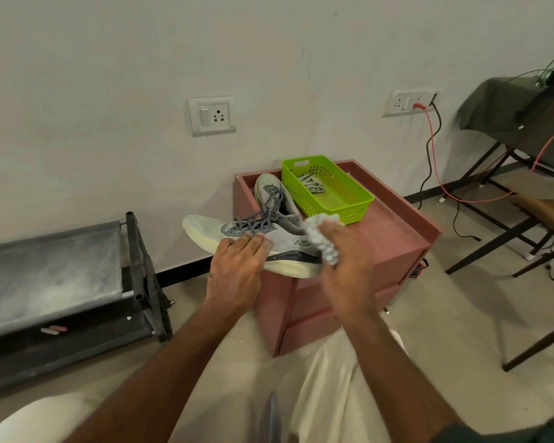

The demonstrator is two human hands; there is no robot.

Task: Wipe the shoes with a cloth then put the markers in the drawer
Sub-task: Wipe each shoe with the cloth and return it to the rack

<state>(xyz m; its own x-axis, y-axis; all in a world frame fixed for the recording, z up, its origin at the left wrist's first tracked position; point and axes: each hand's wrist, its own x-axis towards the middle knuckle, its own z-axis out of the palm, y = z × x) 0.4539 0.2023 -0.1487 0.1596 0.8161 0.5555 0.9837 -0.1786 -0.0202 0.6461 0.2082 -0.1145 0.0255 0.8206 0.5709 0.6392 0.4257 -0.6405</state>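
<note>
Half the cloth (pixel 322 243) hidden behind right hand (pixel 346 266)

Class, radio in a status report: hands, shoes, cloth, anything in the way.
Left hand flat on near shoe, steadying. Right hand grips cloth at its heel. Second shoe behind, beside green basket. No markers seen.

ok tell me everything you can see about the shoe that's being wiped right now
The near shoe is a grey mesh trainer with darker grey laces, a pale, yellowish sole and a dark band above the heel. It lies across the front edge of the pink cabinet, toe sticking out past the left side. The left hand rests on its side, fingers fairly straight. The right hand presses a crumpled cloth against its heel end. The second shoe lies just behind it.
</note>
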